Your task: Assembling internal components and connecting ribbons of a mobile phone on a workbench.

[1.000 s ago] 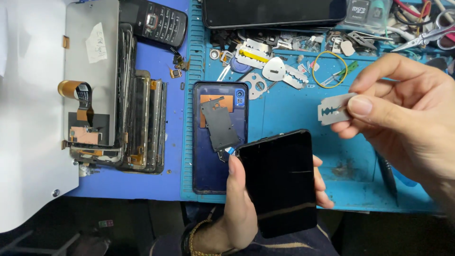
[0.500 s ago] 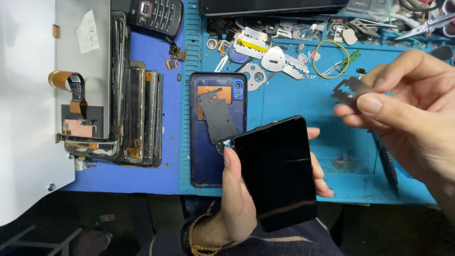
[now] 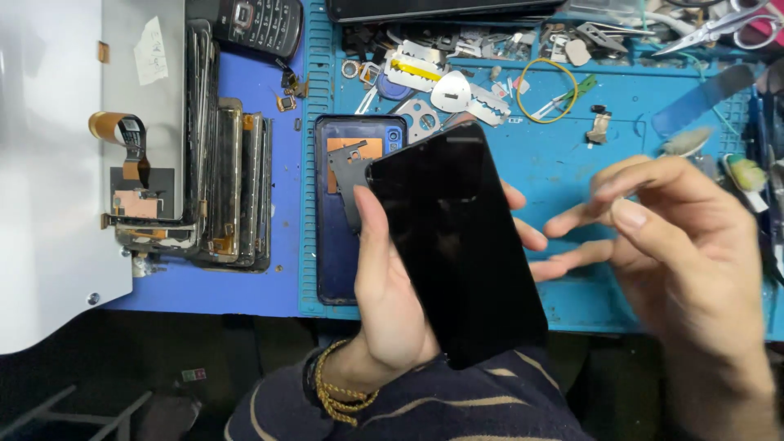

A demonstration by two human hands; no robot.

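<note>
My left hand point(image 3: 384, 278) grips a black phone point(image 3: 453, 245) from its left edge, thumb on the dark glass, tilted above the blue work mat point(image 3: 563, 155). Its fingertips show past the right edge. My right hand point(image 3: 678, 253) hovers just right of the phone, fingers spread and pointing left, blurred, with nothing visible between them. Under the phone lies a dark blue phone back shell point(image 3: 335, 253) with a grey metal plate point(image 3: 345, 167) and a copper patch inside.
A stack of old screens point(image 3: 229, 188) and a white panel point(image 3: 49, 204) sit at left, a keypad phone point(image 3: 253, 24) above them. Razor blades point(image 3: 488, 103), a white pick point(image 3: 450, 90), a yellow rubber band point(image 3: 547, 86) and scissors point(image 3: 719, 24) lie along the mat's far side.
The razor blade my right hand held is no longer in its fingers, and that hand has dropped toward the phone. My left hand has raised and turned the black phone.
</note>
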